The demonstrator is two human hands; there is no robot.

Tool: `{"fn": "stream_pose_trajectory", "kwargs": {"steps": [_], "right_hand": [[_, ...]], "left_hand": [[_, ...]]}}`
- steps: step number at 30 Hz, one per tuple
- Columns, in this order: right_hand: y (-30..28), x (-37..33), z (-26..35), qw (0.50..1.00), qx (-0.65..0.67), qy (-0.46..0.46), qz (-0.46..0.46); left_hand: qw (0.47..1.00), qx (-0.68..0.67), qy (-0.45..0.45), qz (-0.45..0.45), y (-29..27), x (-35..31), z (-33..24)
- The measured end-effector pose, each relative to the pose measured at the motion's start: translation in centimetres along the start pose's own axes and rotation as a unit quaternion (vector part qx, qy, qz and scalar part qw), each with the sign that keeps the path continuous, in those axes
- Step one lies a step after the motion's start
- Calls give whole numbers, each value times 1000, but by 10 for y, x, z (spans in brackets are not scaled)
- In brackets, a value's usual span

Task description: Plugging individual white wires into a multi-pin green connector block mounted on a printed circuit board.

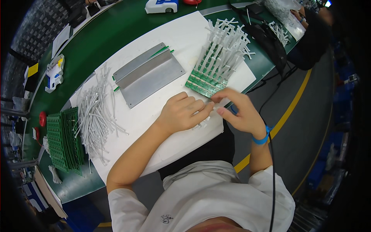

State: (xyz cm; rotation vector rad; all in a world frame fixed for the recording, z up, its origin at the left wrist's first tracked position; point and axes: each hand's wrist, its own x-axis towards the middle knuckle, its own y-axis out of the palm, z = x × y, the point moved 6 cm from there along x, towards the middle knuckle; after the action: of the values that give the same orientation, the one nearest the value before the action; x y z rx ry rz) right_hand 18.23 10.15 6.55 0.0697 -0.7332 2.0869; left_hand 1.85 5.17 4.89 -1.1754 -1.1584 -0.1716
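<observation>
My left hand (pixel 184 112) is over the white work sheet, its fingers curled in. White bits (pixel 202 124) show just below its fingertips, and whatever it grips is hidden. Close beside it, my right hand (pixel 243 112) bends its fingers toward the left fingertips, with the thumb apart from them. Those right fingertips are blurred, so a hold cannot be made out. Just beyond both hands lies a green circuit board panel (pixel 205 84). Rows of white flat cables (pixel 222 48) stand up from its far part. My right wrist wears a blue band (pixel 261 136).
A bent grey metal plate (pixel 152 79) lies on the white sheet (pixel 148 123). Left of it are a heap of white cables (pixel 94 121) and a stack of green boards (pixel 62 141). A black cord (pixel 273 185) hangs at my right. Another person's arm (pixel 303 19) shows at the far right.
</observation>
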Motion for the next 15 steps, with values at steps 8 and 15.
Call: {"fn": "stream_pose_trajectory", "kwargs": {"steps": [8, 15], "right_hand": [[4, -7, -36, 964, 123, 206, 114], [-28, 22, -22, 987, -122, 69, 85]], "left_hand": [[997, -63, -46, 14, 0, -1, 9], [774, -393, -489, -83, 21, -36, 24]]}}
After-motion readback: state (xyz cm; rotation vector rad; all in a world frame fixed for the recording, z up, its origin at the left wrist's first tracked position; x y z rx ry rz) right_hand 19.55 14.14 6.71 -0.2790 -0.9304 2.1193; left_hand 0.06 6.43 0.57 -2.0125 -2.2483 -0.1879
